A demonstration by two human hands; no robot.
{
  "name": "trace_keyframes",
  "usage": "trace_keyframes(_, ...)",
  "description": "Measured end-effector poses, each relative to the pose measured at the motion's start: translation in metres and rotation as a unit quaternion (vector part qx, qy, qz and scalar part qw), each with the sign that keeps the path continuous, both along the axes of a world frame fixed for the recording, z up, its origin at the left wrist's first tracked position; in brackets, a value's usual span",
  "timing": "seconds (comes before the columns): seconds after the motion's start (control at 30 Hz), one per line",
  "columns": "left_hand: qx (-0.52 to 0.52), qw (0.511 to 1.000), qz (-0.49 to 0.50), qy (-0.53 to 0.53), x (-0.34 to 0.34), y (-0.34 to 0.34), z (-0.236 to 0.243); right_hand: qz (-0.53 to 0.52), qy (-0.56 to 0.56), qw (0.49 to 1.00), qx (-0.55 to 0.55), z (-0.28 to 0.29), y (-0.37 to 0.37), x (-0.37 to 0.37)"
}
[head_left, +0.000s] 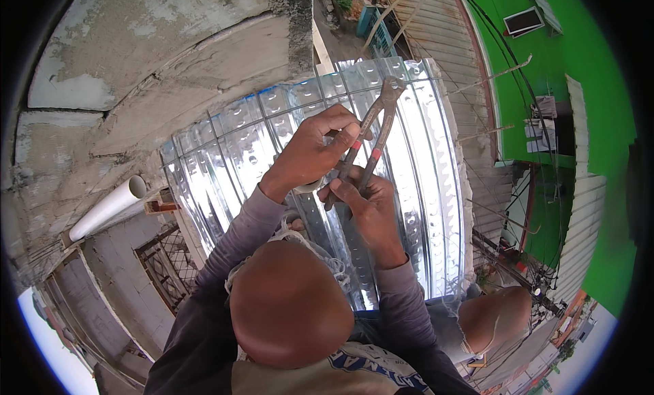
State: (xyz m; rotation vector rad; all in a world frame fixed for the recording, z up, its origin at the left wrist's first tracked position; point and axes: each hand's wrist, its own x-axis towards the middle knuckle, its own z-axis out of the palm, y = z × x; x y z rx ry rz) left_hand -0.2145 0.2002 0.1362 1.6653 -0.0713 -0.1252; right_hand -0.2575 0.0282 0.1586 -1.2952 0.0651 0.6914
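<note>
A pair of long-handled pincers [383,116] with red bands on the handles points away from me over shiny ribbed metal decking [426,211]. My right hand [371,211] is closed round the lower handles, which stand slightly apart. My left hand [310,146] is pinched shut, thumb and fingertips right beside the upper part of the left handle. What those fingertips hold, if anything, is hidden. The pincers' head is above a thin steel mesh [262,112] laid across the decking. A pale rounded thing shows under my left wrist, too covered to name.
A rough concrete wall [170,75] rises on the left, with a white pipe [112,208] sticking out below it. The decking's jagged right edge borders a drop towards corrugated roofs [443,27], hanging cables and a green building [606,191]. My bent knees [293,306] are close below my hands.
</note>
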Motion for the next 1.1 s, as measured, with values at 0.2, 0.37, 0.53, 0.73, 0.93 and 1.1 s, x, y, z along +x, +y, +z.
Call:
trace_keyframes(0.2,0.159,0.974,0.159,0.020,0.025,0.005,-0.081,-0.159,0.078,0.984,-0.005,-0.006,-0.013,0.012)
trace_keyframes(0.37,0.374,0.895,0.227,0.085,0.068,0.019,-0.137,-0.082,-0.012,0.978,-0.193,0.001,-0.021,0.012)
trace_keyframes(0.53,0.229,0.939,0.206,0.155,0.105,0.023,-0.162,-0.006,-0.051,0.963,-0.265,0.008,-0.033,0.010)
trace_keyframes(0.73,0.089,0.970,0.186,0.130,0.110,0.013,-0.170,0.074,-0.071,0.935,-0.340,0.012,-0.036,0.048)
trace_keyframes(0.93,0.043,0.975,0.160,0.147,0.117,0.023,-0.180,0.235,-0.210,0.842,-0.438,-0.016,-0.033,0.155)
trace_keyframes(1.1,0.021,0.980,0.158,0.120,0.112,0.026,-0.173,0.343,-0.342,0.652,-0.584,-0.002,-0.006,0.224)
